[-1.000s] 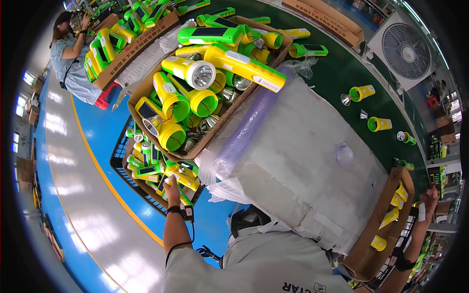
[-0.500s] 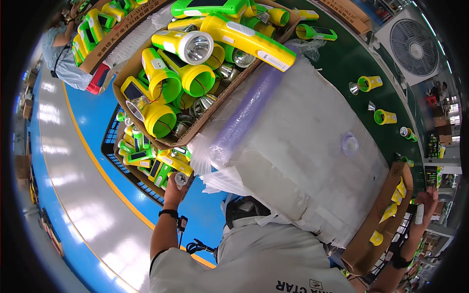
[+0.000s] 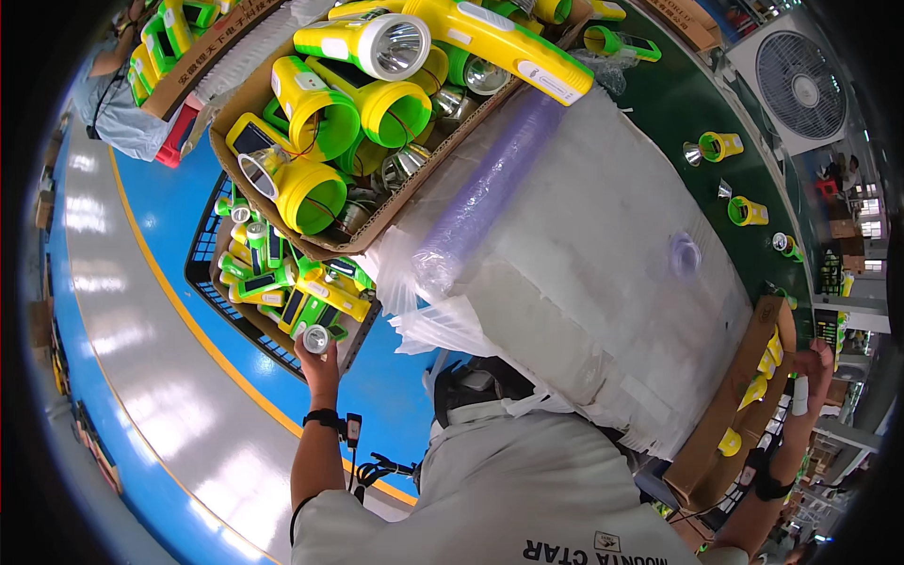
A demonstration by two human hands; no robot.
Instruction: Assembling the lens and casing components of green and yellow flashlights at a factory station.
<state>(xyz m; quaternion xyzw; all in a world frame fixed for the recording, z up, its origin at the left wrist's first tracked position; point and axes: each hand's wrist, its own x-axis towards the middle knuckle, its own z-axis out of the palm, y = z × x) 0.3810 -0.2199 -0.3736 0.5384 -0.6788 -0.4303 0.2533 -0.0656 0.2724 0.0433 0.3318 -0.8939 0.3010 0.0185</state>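
Observation:
My left hand reaches down over a black plastic crate on the blue floor and grips a small round silver reflector. The crate holds several yellow-and-green flashlight bodies. Above it a cardboard box is heaped with larger yellow-green flashlights. My right hand, with white tape on one finger, is at the far right, just past the edge of a second cardboard box with yellow parts. Whether it holds anything is unclear.
A big bundle wrapped in white plastic fills the middle, with a purple roll on it. Loose flashlight heads lie on the green bench. A white fan stands at the upper right. Another person works at the upper left.
The view has swung lower toward the crate. My left hand stays over the crate, with the silver reflector now plainly in its fingers. My right hand stays by the right-hand box.

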